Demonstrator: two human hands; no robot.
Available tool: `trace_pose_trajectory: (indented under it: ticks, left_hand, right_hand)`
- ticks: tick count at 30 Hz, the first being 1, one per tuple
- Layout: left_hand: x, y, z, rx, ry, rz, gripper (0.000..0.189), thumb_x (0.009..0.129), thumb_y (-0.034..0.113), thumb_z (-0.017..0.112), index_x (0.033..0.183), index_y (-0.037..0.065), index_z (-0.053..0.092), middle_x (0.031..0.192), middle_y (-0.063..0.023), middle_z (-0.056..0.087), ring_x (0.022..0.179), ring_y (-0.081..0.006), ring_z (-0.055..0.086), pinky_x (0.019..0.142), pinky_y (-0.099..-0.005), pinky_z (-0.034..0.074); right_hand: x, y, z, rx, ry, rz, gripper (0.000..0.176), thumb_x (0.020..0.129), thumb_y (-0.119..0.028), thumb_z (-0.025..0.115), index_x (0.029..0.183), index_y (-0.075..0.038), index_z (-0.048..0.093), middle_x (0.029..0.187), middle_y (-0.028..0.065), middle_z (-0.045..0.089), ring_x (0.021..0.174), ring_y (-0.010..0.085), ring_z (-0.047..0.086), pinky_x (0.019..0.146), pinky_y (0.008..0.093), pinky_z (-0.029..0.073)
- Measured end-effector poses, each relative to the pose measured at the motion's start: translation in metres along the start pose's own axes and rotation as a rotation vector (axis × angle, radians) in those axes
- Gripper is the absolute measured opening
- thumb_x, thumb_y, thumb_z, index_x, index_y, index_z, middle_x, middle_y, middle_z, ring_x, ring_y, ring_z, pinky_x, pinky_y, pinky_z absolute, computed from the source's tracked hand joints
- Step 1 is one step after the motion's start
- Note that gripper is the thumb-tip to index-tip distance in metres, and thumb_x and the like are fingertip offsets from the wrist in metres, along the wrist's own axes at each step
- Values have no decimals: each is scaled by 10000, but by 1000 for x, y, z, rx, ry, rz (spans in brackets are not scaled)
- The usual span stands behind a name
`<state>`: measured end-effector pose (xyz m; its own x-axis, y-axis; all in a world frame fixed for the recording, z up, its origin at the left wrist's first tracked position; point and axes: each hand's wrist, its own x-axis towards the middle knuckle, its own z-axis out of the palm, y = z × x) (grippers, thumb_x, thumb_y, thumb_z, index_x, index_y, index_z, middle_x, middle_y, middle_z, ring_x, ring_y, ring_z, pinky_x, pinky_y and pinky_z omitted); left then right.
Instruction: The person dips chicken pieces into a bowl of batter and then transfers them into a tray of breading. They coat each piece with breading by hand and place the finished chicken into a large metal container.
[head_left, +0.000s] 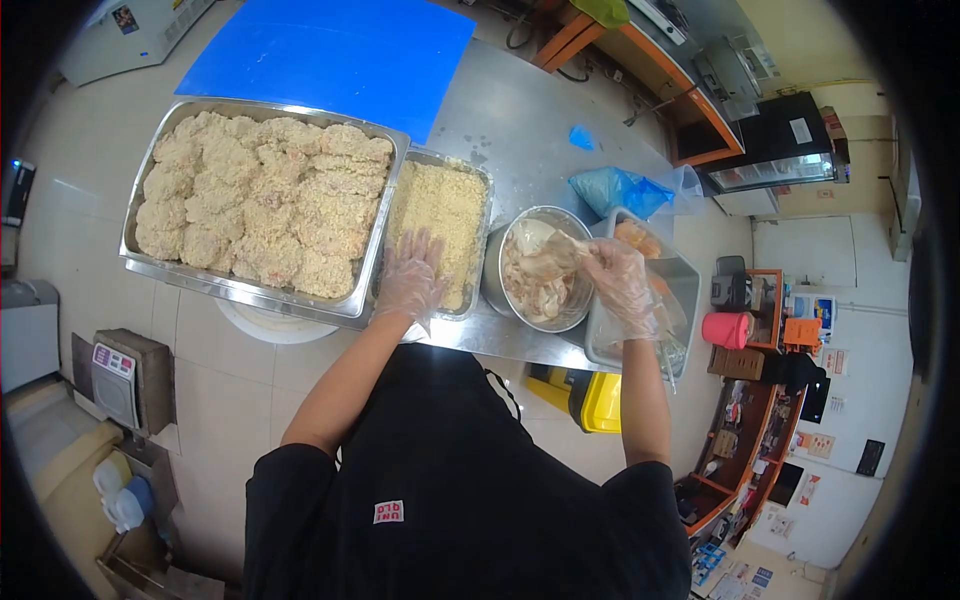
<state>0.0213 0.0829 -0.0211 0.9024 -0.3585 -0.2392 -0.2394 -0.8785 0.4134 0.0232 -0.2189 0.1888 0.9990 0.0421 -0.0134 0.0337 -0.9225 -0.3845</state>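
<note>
My left hand (411, 277), in a clear plastic glove, rests with its fingers spread on the pale yellow breadcrumbs (440, 215) in a narrow metal tray. Gloved the same way, my right hand (617, 278) pinches a batter-coated piece of meat (556, 257) over a round metal pot (497, 285). Inside the pot are white batter and more coated pieces. To the left, a large metal tray (235, 281) is filled with crumb-coated meat pieces (265, 195). Partly behind my right hand and wrist stands a grey plastic tub (685, 285) with raw pinkish meat (637, 238).
A blue board (330, 55) lies at the far left of the metal table (520, 115). A blue plastic bag (620, 190) sits behind the tub. Below the front edge is a yellow-and-black container (600, 403). A scale (117, 383) stands at the left.
</note>
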Motion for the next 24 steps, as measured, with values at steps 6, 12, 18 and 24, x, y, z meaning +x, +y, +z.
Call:
trace_pose_trajectory:
  ticks: [6,12,18,24]
  left_hand:
    - [-3,1,-10,-28,-18,5,728,1088,472,514,1705,137,322,1798,-141,223,1663,-367,174,1339,-591,87]
    - [-18,-6,-8,-253,219,-85,916,1026,496,608,1701,-5,243,1751,-323,196,1653,-428,158,1341,-544,154]
    - [-15,-12,6,-456,164,-182,1234,887,598,753,1677,-114,127,1732,-370,182,1639,-481,150,1342,-486,190]
    - [3,5,-12,-315,97,-297,1266,827,590,817,1684,-82,171,1764,-286,196,1650,-441,158,1341,-452,218]
  right_hand:
    - [12,-53,-20,48,-84,-9,291,921,-244,756,1082,-3,782,926,173,745,909,352,741,836,441,570]
    - [62,-82,-9,-74,1,-267,270,935,-232,762,1105,-23,786,990,166,756,928,347,726,855,436,565]
    - [74,-78,68,-195,-81,-525,226,949,-228,769,1121,-87,808,1036,133,768,991,309,728,888,436,572]
    - [40,-64,64,56,-87,-501,238,920,-162,784,1146,-91,811,1134,130,779,1048,306,734,953,429,568]
